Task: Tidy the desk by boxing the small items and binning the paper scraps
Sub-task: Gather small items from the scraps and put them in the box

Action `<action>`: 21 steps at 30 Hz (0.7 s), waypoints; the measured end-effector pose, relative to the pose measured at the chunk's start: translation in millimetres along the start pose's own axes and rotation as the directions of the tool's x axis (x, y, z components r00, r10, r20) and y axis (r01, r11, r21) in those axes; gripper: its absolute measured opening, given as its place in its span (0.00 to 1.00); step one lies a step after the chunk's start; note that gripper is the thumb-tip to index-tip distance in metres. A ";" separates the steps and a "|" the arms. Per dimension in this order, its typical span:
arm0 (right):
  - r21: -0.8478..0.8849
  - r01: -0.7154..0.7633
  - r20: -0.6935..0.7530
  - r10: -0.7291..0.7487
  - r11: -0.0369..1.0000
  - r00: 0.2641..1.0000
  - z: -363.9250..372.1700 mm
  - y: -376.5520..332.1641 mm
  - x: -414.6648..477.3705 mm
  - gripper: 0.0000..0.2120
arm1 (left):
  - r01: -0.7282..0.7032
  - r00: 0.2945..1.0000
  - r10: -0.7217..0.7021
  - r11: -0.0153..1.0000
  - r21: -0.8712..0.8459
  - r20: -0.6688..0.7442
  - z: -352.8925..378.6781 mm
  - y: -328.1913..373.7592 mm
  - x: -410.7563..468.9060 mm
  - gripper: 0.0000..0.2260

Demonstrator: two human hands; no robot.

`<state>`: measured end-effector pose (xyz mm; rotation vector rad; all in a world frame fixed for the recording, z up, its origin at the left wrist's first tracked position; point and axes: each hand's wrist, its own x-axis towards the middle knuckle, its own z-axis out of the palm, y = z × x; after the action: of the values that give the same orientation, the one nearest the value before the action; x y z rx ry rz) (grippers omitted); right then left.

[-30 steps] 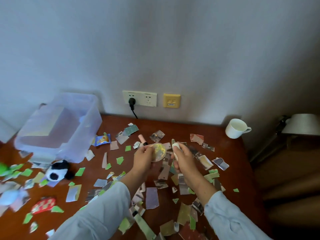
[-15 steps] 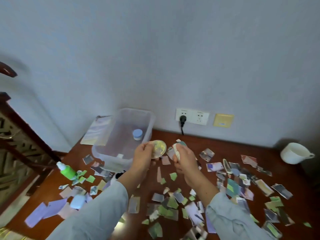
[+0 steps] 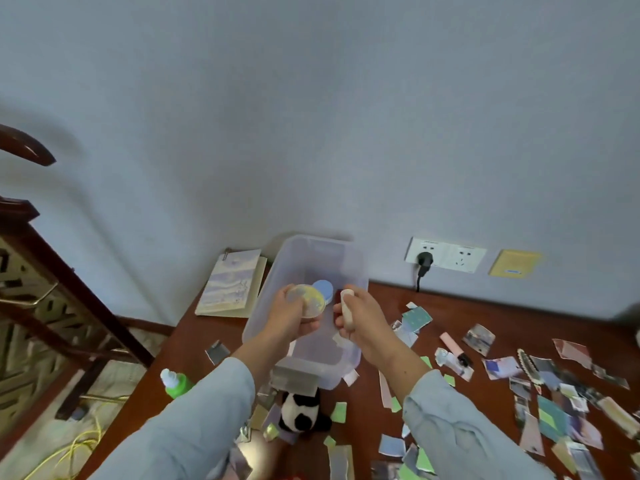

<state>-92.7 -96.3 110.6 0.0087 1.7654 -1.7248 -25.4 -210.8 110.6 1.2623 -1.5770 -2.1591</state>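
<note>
Over the last second I had carried both hands from the middle of the scrap pile across to the box (image 3: 349, 258), and the view swung left with them. The left hand (image 3: 289, 318) now hung over the box's open top, fingers curled around a round yellowish disc (image 3: 308, 301) held up on edge. The right hand (image 3: 365, 323) sat just beside it, also above the box, fingers clamped on a small white piece (image 3: 347, 306); what it was I could not tell. Neither item was released yet. I judged that 2 more small items were at the point of dropping in, where 1 blue-lidded jar (image 3: 323, 289) already lay inside.

Plenty was left. A panda (image 3: 301, 410) lay on the desk (image 3: 433, 306) just in front of the box's near wall, a green bottle (image 3: 176, 382) stood near the left edge, and a pink pen (image 3: 452, 344) lay among the scraps (image 3: 554, 420) to the right. A notebook (image 3: 232, 285) lay just left of the box, by the wall. Scraps covered most of the desk's right half, and a few touched the box's near corner. No bin was in view, so I judged the paper would wait. Nothing blocked the drop itself.
</note>
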 end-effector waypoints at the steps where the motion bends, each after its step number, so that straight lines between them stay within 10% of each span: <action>1: 0.028 -0.027 -0.001 0.027 0.999 1.000 4.8 0.9 9.8 0.11 | 0.014 1.000 -0.014 1.000 0.025 0.001 -0.7 -0.8 9.1 0.16; 16: 0.120 -0.297 -0.177 0.315 0.947 0.932 46.9 48.3 121.4 0.10 | 0.334 0.942 -0.333 0.934 0.127 -0.033 6.9 -30.7 122.6 0.23; 21: 0.108 -0.333 -0.216 0.349 0.937 0.912 46.4 62.9 149.6 0.09 | 0.356 0.934 -0.352 0.913 0.199 -0.055 13.0 -31.9 135.8 0.12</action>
<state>-161.4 -194.1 -8.5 0.5400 1.7400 -1.5726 -109.0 -268.0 13.8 1.7501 -1.7127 -2.2166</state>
